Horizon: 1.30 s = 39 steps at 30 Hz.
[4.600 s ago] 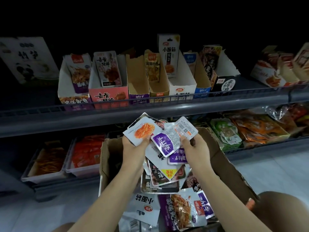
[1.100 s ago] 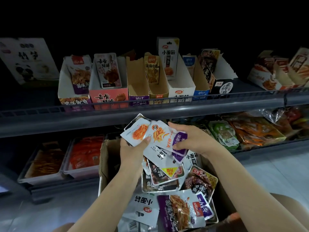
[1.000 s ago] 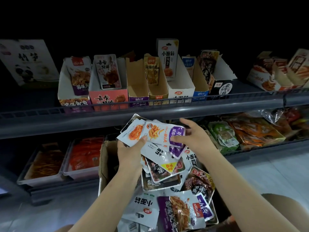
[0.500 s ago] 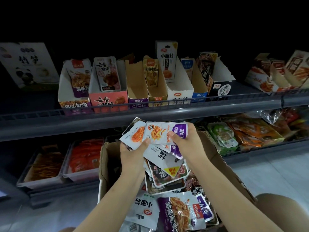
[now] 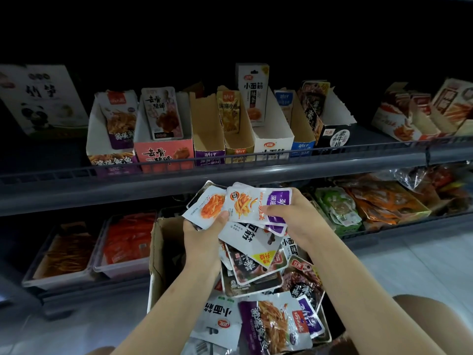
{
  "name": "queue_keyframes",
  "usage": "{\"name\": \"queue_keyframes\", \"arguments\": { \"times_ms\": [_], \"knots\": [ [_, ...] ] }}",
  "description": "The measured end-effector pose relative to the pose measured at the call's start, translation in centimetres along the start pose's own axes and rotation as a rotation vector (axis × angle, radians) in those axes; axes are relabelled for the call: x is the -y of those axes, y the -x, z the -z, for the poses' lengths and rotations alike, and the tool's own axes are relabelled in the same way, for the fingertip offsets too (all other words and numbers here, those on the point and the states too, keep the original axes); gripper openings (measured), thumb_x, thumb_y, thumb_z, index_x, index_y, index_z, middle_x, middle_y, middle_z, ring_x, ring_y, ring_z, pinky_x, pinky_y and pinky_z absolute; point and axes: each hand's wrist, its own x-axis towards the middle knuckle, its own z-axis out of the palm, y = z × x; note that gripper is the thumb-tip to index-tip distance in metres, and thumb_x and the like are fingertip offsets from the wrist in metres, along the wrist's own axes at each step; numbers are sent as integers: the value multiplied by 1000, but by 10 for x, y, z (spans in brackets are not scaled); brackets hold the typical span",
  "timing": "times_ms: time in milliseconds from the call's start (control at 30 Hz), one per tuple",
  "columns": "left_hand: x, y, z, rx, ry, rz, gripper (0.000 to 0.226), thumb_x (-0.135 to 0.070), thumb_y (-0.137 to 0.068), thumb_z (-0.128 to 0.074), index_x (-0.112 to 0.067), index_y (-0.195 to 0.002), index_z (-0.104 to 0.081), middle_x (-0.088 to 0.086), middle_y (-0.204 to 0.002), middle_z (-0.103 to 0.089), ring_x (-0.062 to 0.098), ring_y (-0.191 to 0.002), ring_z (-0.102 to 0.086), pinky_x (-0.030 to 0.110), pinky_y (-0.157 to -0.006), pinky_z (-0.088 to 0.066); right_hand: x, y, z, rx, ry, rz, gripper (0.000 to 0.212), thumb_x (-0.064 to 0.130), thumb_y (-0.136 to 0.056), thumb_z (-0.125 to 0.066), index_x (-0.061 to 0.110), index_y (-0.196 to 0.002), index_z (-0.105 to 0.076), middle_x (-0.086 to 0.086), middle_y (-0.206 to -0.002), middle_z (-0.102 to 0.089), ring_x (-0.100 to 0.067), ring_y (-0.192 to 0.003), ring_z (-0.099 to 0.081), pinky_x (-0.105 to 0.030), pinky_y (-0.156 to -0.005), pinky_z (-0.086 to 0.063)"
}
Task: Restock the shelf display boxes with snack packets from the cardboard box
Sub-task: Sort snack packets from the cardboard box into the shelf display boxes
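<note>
Holding a fanned bundle of small white foil snack packets (image 5: 222,208) above the open brown cardboard box (image 5: 163,242), your left hand (image 5: 202,239) is clamped on them, with the thumb pressing on the front of the packet that shows orange strips; your right hand (image 5: 294,219) grips the white and purple packet (image 5: 258,204) at the top of the bundle, fingers curled round its right edge and thumb on its face; the two hands are close together, joined by the packets.

Under your hands the cardboard box is full of loose mixed packets (image 5: 258,298), white, purple and dark brown ones lying over each other; it stands on the pale floor (image 5: 409,267) just in front of the shelves.

On the grey metal upper shelf (image 5: 230,172) a row of open cardboard display boxes (image 5: 230,129) stands side by side behind the wire rail; the white and purple box (image 5: 110,149) at the left and the pink box (image 5: 163,152) beside it each show one upright packet; the plain brown boxes in the middle look almost empty, with one yellow packet (image 5: 229,111) standing between them; a tall white packet (image 5: 252,93) stands in the white box (image 5: 271,139).

On the lower shelf you have clear plastic trays with red and orange packets (image 5: 125,239) at the left, and green and orange bags (image 5: 358,203) at the right.
</note>
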Motion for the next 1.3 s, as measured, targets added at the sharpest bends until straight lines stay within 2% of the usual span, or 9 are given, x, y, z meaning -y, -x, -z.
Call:
{"name": "queue_keyframes", "arguments": {
  "times_ms": [200, 367, 567, 733, 900, 1000, 1100, 1200, 1300],
  "knots": [
    [0, 0, 1, -3, -27, 3, 50, -5, -77, -77, -16, -120, -54, 5, -101, -71, 21, -88, -71, 42, -79, -58, -3, -2, 2, 12, -88, 56, 38, -2, -78, -73, 22, -105, -64, -6, -101, -71, -23, -94, -67, -35, -73, -56],
    [0, 0, 0, -2, -31, -4, 49, -4, -77, -78, -16, -119, -54, 6, -103, -70, 22, -91, -70, 45, -85, -57, -4, -9, 2, -27, 54, 53, 43, 7, -81, -73, 18, -117, -54, -8, -109, -67, -26, -99, -65, -46, -91, -53],
    [0, -1, 1, 0, -23, 5, 50, -3, -75, -78, -14, -118, -54, 8, -106, -70, 24, -93, -70, 46, -85, -57, 2, -13, 3, 4, 87, 43, 38, 8, -77, -76, 11, -112, -60, -9, -101, -72, -28, -93, -69, -49, -88, -55],
    [-1, -2, 2, 14, -36, 9, 49, -6, -76, -78, -16, -118, -54, 5, -102, -71, 22, -87, -71, 39, -73, -59, 7, -13, -1, -16, -6, 79, 26, 3, -80, -72, 13, -103, -65, -10, -97, -73, -28, -90, -70, -46, -81, -57],
    [-6, -9, 7, 3, -56, 2, 49, -5, -74, -79, -11, -117, -56, 9, -103, -72, 22, -89, -71, 42, -81, -58, 34, -29, -2, 6, 111, 110, 24, 2, -80, -72, 13, -100, -66, -9, -99, -72, -25, -94, -69, -40, -89, -54],
    [-18, -17, 13, 71, -145, 25, 52, -6, -70, -81, -11, -117, -59, 10, -104, -73, 26, -93, -71, 47, -86, -56, 54, -37, 1, 101, 204, 122, 21, 0, -81, -71, 14, -95, -64, -10, -101, -71, -26, -97, -68, -40, -91, -53],
    [-34, -22, 17, 193, -273, 39, 53, -4, -68, -81, -11, -115, -59, 11, -102, -73, 27, -91, -71, 43, -79, -57, 70, -44, 3, 170, 289, 159, 23, 0, -82, -69, 13, -100, -64, -11, -103, -71, -23, -96, -68, -36, -86, -55],
    [-47, -24, 18, 275, -416, 5, 45, 1, -73, -79, -19, -107, -58, 9, -104, -72, 27, -95, -69, 46, -86, -56, 84, -51, 2, 150, 344, 218, 22, 2, -81, -70, 13, -100, -66, -8, -101, -71, -24, -97, -67, -39, -89, -54],
    [-58, -30, 18, 359, -550, -78, 55, -1, -71, -82, -27, -112, -56, 1, -106, -71, 20, -98, -69, 43, -90, -55, 100, -55, -3, 69, 445, 327, 24, 7, -81, -73, 13, -103, -65, -4, -99, -70, -19, -93, -66, -32, -84, -53]
  ]
}}
